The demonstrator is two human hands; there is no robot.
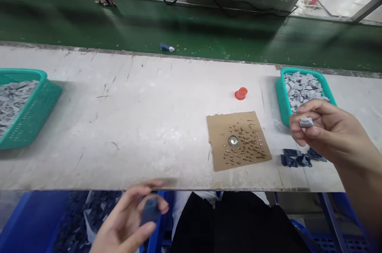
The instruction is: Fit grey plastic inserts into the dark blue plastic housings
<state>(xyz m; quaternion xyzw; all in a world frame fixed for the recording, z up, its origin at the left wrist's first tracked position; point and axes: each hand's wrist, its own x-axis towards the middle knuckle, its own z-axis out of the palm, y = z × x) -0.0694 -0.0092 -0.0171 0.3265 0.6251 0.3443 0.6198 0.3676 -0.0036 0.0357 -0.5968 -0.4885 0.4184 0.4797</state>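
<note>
Teal baskets [328, 89], grey parts [301, 85], red cap [240, 93], green belt [191, 34].

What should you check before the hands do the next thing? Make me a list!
1. Right hand has a grip on a grey piece: ok, pinched at the fingertips.
2. Left hand has a grip on a dark piece: ok, though blurred.
3. Card lies flat on the table, small metal bits on it: ok.
4. Right basket holds grey pieces: ok, it looks full.
5. Dark pieces lie on the table beside the card: ok.
6. Which way the two held pieces face: cannot tell, too small and blurred.
</note>
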